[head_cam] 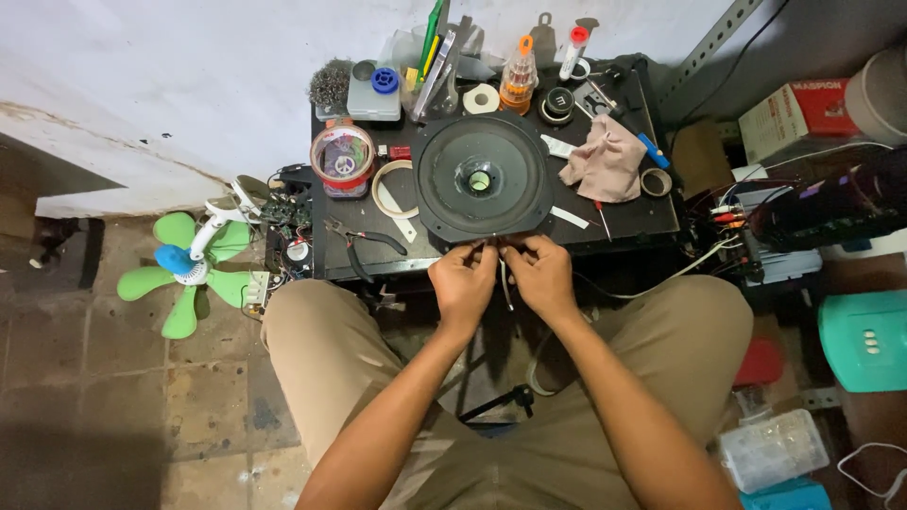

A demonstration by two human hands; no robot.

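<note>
Bare forearms rise from khaki-clad knees to the table's (642, 222) near edge. There the left hand (463, 281) and right hand (541, 276) meet, fingertips pinched narrow on thin wires (507, 288) at the rim of the black speaker (482, 178). What the fingers grip is too small to tell. Pliers (364, 244) lie just left; a pink cloth (605, 162) sits right.

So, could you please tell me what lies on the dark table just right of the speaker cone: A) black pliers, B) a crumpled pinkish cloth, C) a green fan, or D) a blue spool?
B: the crumpled pinkish cloth lies on the table right of the speaker cone.
</note>
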